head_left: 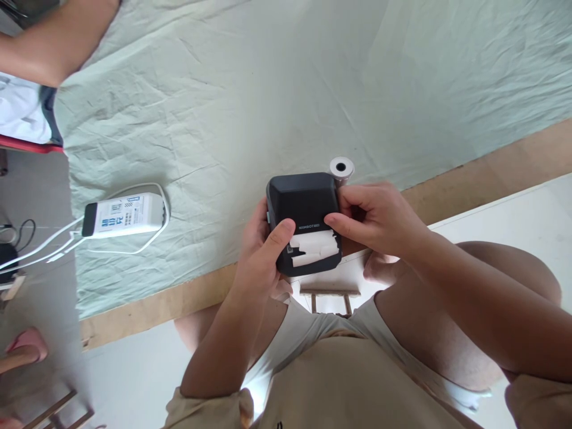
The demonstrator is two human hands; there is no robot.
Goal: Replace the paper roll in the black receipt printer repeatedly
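Observation:
A black label printer [304, 199] with torn white paper [313, 248] stuck on its face is held over the table's near edge. My left hand [268, 241] grips its left side, thumb on the front. At its right side is my right hand [370, 214], fingers bent and closed against the edge, thumb near the printed brand name. Just behind the printer's upper right corner stands a white roll [341, 167] with a dark core.
Pale green cloth [223, 119] covers the table, with a wooden edge [491, 173] in front. A white power bank [125, 215] with white cables lies at the left. Another person's arm [67, 42] rests at the upper left. A stool's wooden bars [330, 293] show below.

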